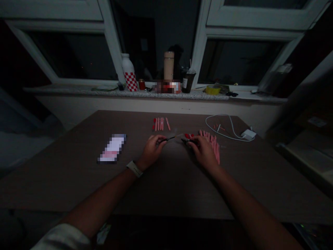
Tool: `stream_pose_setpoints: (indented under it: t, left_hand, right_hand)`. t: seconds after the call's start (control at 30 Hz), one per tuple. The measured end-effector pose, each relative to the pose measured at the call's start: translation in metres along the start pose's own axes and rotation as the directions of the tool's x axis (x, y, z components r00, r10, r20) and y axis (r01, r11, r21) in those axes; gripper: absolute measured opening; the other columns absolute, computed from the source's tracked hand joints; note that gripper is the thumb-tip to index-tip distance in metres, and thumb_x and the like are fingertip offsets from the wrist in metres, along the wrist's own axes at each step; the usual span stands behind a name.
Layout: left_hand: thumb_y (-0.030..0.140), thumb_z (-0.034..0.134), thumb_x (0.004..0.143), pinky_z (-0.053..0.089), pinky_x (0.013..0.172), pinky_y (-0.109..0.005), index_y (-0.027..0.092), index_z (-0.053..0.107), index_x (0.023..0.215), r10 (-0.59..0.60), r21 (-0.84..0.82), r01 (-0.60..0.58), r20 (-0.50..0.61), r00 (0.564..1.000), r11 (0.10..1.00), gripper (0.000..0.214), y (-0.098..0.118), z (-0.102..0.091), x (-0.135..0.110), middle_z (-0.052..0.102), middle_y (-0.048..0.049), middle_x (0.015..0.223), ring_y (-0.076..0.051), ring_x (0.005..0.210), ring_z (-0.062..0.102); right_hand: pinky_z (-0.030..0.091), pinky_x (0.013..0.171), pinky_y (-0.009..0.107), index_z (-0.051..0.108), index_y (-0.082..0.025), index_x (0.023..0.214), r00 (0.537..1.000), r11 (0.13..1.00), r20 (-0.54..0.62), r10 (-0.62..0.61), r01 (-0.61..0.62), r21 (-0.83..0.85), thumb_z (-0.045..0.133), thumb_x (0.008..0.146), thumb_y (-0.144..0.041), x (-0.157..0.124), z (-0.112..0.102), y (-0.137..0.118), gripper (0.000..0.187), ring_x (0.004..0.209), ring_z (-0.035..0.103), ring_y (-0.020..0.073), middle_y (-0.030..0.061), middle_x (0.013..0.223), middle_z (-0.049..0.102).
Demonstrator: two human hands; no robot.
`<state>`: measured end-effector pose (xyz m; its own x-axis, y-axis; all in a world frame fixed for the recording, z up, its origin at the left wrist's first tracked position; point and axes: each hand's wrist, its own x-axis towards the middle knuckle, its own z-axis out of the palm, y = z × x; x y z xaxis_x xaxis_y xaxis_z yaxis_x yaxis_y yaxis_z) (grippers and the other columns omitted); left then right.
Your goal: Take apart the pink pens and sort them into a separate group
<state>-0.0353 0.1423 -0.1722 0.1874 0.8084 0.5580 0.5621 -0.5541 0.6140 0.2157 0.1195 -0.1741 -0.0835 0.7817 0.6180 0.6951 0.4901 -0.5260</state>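
- Both hands are narrowly closed: the left hand [153, 150], with a white-strapped watch [134, 168] at its wrist, grips a slim dark tool [166, 139], and the right hand [204, 151] pinches a small dark object [187, 140]; exactly what each is, is too small to tell.
- Under and just beyond the right hand, a fan of pink sticks [214, 147] lies on the surface [65, 180]; they look light, stiff and thin enough to snap, best held mid-length.
- Left of the left hand lies a pixelated phone [112, 148].
- Small red pieces [188, 135] sit just past the right fingers.
- Beyond the left hand lies a row of pink sticks [160, 124].
- Farther right are a white cable [220, 115] and power adapter [248, 134].
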Motion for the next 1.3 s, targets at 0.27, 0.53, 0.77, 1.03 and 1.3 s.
stream_pose_setpoints:
  t: [0.27,0.53,0.77,1.03,1.3]
  left_hand:
    - [0.026,0.059,0.088,0.048,0.082,-0.034,0.019,0.063,0.1,0.025,0.039,-0.024,-0.022,0.999,0.999,0.014,0.0,-0.002,0.001,0.065,-0.0042,0.094,-0.019,0.09,0.058]
    - [0.028,0.059,0.089,0.048,0.083,-0.035,0.02,0.064,0.101,0.03,0.039,-0.029,-0.025,0.999,0.999,0.015,-0.003,-0.002,0.001,0.065,-0.0046,0.096,-0.02,0.092,0.058]
    - [0.03,0.058,0.09,0.046,0.087,-0.037,0.02,0.066,0.101,0.084,0.078,-0.084,-0.005,0.996,0.993,0.017,0.0,-0.007,0.002,0.068,-0.0046,0.098,-0.021,0.096,0.057]
    - [0.032,0.062,0.088,0.044,0.089,-0.039,0.024,0.07,0.1,0.176,0.013,-0.18,0.138,0.975,0.984,0.017,0.003,-0.006,0.002,0.071,-0.0038,0.096,-0.022,0.098,0.054]
    - [0.032,0.063,0.086,0.048,0.08,-0.033,0.023,0.072,0.099,0.093,-0.065,-0.082,0.203,0.975,0.995,0.017,-0.002,-0.004,0.001,0.069,-0.0048,0.093,-0.019,0.091,0.058]
  right_hand:
    - [0.04,0.093,0.043,0.063,-0.021,0.1,0.999,1.0,-0.053,-0.001,0.0,-0.02,0.056,0.09,-0.036,0.001,-0.001,-0.001,0.02,0.103,0.056,0.027,0.0085,0.103,0.067]
    - [0.035,0.099,0.047,0.063,-0.022,0.101,0.997,0.999,-0.078,0.021,-0.024,-0.038,0.054,0.091,-0.04,-0.001,0.0,0.0,0.023,0.105,0.056,0.0275,0.0085,0.105,0.068]
    - [0.035,0.1,0.047,0.067,-0.022,0.101,0.998,0.996,-0.015,-0.064,0.063,-0.062,0.057,0.09,-0.036,0.003,-0.008,0.001,0.021,0.107,0.056,0.0284,0.0087,0.106,0.069]
    - [0.046,0.088,0.04,0.07,-0.024,0.098,0.974,0.983,0.142,-0.177,0.167,0.08,0.059,0.089,-0.028,0.003,-0.01,-0.008,0.015,0.096,0.061,0.0237,0.0061,0.097,0.071]
    - [0.049,0.087,0.038,0.072,-0.024,0.097,0.981,0.98,0.125,-0.147,0.128,0.152,0.061,0.088,-0.024,-0.002,-0.004,-0.009,0.014,0.095,0.063,0.0223,0.0061,0.097,0.071]
